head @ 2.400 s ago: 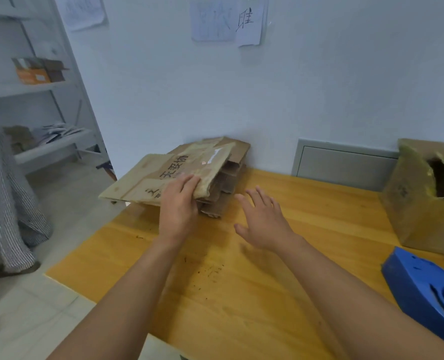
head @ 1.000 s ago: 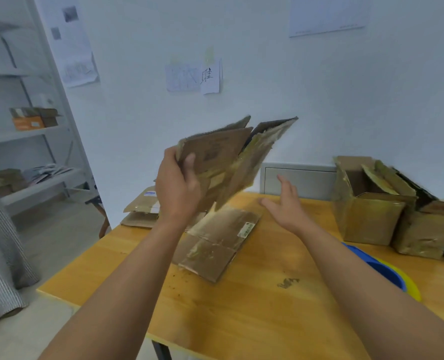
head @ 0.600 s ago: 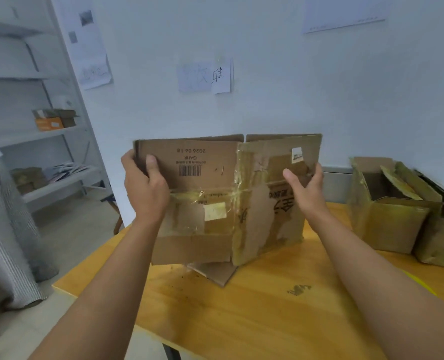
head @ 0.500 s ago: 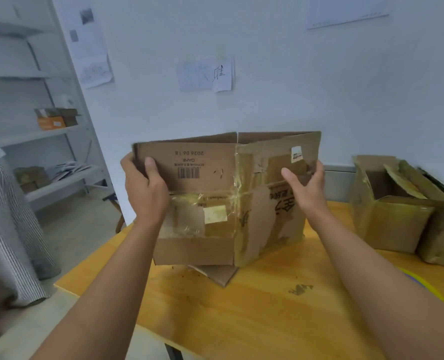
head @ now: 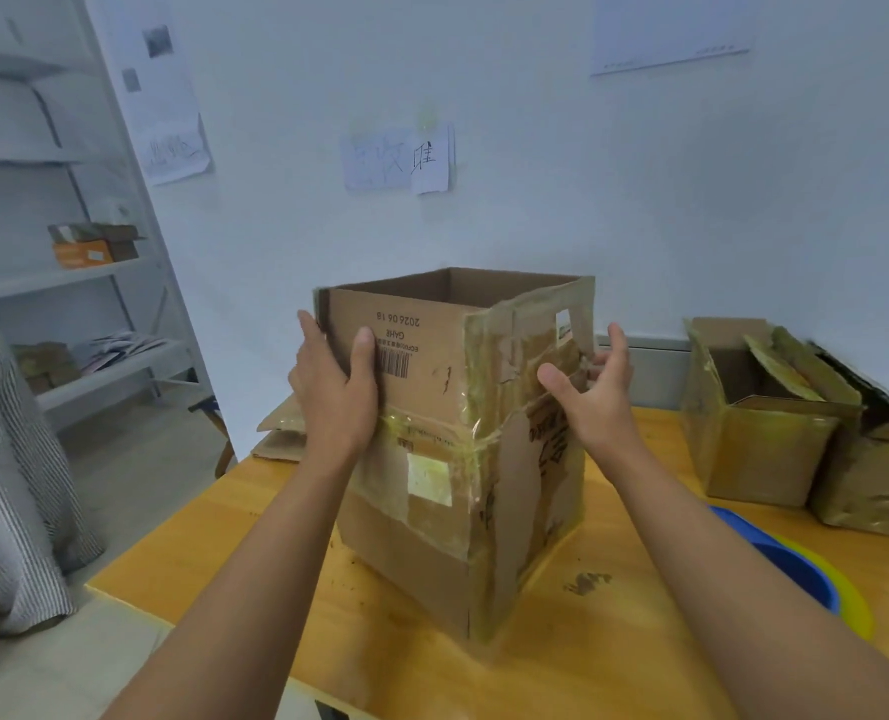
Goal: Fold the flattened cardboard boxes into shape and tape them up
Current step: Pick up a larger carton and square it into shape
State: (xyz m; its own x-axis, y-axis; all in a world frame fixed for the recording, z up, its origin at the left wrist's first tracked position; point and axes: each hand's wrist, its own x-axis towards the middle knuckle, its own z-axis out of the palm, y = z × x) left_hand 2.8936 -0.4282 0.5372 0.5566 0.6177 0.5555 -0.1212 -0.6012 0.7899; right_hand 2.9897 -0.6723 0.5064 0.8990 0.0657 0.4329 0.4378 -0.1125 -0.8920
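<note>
while left hand (head: pixel 334 394) grips it, opened box (head: pixel 463 439) stands on table (head: pixel 562 662).

left hand (head: pixel 334 392) | right hand (head: pixel 590 394) | forearms bare (no sleeves, rings, watch)

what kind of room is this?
Probably a small stockroom or packing room. The hands hold a reused cardboard box on a wooden table, more worn boxes stand to the right, and metal shelving on the left holds cartons.
</note>
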